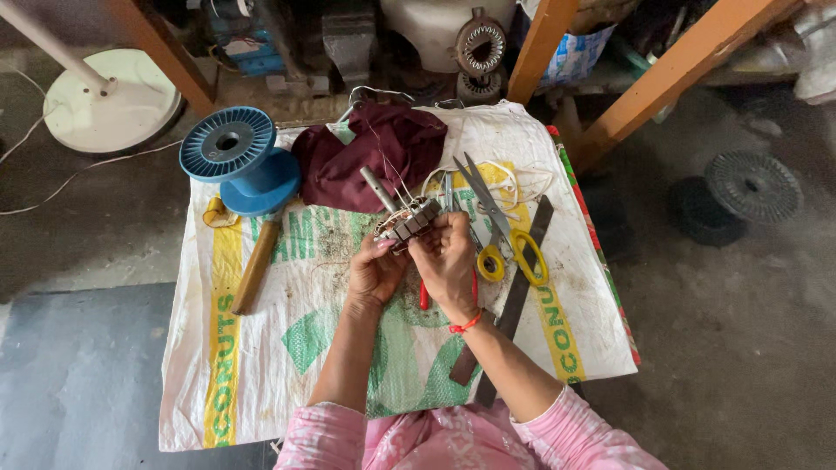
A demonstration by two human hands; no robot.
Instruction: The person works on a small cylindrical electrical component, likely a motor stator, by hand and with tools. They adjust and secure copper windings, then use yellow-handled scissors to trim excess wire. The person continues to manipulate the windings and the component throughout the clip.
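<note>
Both hands close around a small grey laminated metal motor core point(409, 219) wound with thin wire, held just above a tabletop covered by a white, green and yellow woven sack point(261, 348); the left hand point(374, 270) cups it from below while the right hand point(448, 259) pinches its near edge, fingers hiding much of the windings. Yellow-handled scissors point(501, 231) lie just beside the right hand, whose palm covers most of a red-handled tool point(424, 296), with a maroon cloth point(366, 157) and blue plastic spool point(239, 157) beyond.

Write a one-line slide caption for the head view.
Both hands, left hand and right hand, hold a small motor stator above a woven sack, beside yellow-handled scissors and a blue spool.
</note>
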